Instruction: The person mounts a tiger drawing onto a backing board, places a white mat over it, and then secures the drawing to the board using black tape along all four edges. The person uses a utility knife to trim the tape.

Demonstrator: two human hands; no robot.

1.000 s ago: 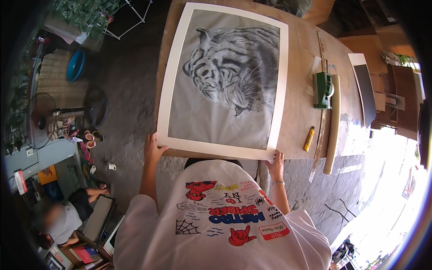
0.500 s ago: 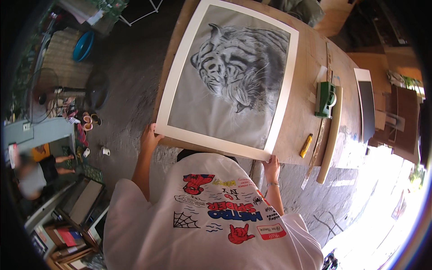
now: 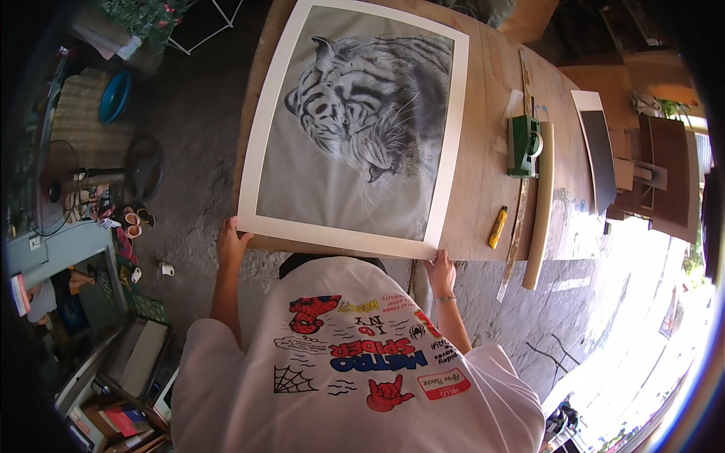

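Observation:
A black-and-white tiger drawing (image 3: 355, 113) on grey paper shows through the window of a wide white picture mat (image 3: 340, 236). The mat lies over a wooden table, the tiger turned on its side from where I stand. At the mat's near left corner, my left hand (image 3: 230, 241) is closed, with the thumb by the edge. My right hand (image 3: 441, 275) pinches the near right corner. Both hands are at the table's near edge, in front of my white printed shirt (image 3: 355, 362). The fingers under the mat are hidden.
On the wooden table (image 3: 483, 151), right of the mat, are a green tape dispenser (image 3: 521, 147), a yellow utility knife (image 3: 498, 227), a long ruler (image 3: 516, 241) and a pale rolled tube (image 3: 540, 219). A standing fan (image 3: 57, 177) and a blue basin (image 3: 115, 97) are at left.
The whole view has shifted, so the table and mat sit further left. Both hands stay at the same mat corners. At far left, another person has moved partly out of sight.

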